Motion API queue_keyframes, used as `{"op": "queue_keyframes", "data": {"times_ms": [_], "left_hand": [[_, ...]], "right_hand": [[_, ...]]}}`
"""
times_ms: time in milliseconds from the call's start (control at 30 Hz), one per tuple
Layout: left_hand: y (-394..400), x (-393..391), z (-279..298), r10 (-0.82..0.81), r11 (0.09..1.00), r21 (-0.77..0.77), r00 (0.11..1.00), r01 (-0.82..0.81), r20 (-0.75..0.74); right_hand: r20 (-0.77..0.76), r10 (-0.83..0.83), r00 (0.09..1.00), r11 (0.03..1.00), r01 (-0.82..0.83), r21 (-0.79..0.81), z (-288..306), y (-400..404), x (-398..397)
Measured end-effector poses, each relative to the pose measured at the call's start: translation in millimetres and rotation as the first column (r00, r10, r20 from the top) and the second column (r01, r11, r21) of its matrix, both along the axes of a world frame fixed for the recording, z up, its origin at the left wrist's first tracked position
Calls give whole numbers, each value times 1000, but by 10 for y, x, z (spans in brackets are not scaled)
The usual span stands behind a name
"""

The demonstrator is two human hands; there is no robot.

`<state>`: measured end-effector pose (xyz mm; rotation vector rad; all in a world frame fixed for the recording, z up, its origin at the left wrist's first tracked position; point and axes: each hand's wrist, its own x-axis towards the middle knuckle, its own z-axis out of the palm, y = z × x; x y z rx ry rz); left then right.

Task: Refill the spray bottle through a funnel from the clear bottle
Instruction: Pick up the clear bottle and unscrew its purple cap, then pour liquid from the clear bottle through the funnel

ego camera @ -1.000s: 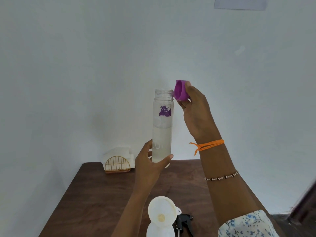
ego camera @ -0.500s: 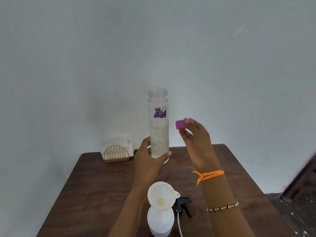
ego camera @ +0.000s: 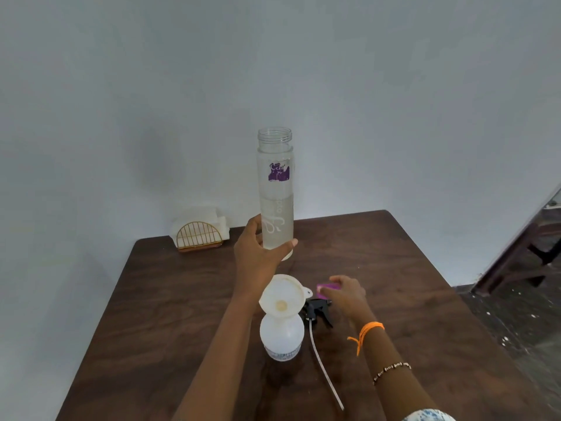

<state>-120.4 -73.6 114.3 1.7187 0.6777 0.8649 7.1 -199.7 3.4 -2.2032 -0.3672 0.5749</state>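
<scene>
Liquid fills roughly the lower half of the clear bottle (ego camera: 275, 189), which the left hand (ego camera: 258, 256) holds upright in the air above the far middle of the brown table (ego camera: 170, 314). The fingers and thumb of this hand are curled around the bottom part of the bottle, and its threaded mouth at the top is uncovered. A purple mark is printed on the upper part of the bottle. Below and nearer, the white spray bottle (ego camera: 282, 332) stands upright on the table, and a white funnel (ego camera: 283, 296) sits in its neck with the wide opening turned up. The clear bottle is not over the funnel; it is higher and farther from the person. To the right of the funnel, the right hand (ego camera: 346, 294) is low over the table, and its fingers hold the purple cap (ego camera: 327, 288) at the far side of the hand. It is not possible to say if the cap touches the table. Just beside this hand, between it and the spray bottle, the black trigger head (ego camera: 317, 308) lies on the table with its long thin tube (ego camera: 324, 370) running toward the near edge. An orange band and a bead bracelet are on the right wrist. At the far left corner stands a gold wire holder (ego camera: 198, 237) with white napkins
</scene>
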Motion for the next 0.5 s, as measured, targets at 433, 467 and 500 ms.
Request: {"op": "queue_keyframes", "data": {"times_ms": [433,467,500], "left_hand": [[-24,-46,-73,6,1000,-24,1000,-6,-10],[-24,-51,-75,10,1000,-23,1000,-10,-11],[-23,-55,-77,13,1000,-23,1000,-13,-9]], "right_hand": [[62,113,992,943,-87,-322,-592,-328,-287],[63,113,992,944,-87,-318,-608,-337,-296],[62,113,992,945,-88,-315,-616,-347,-300]]}}
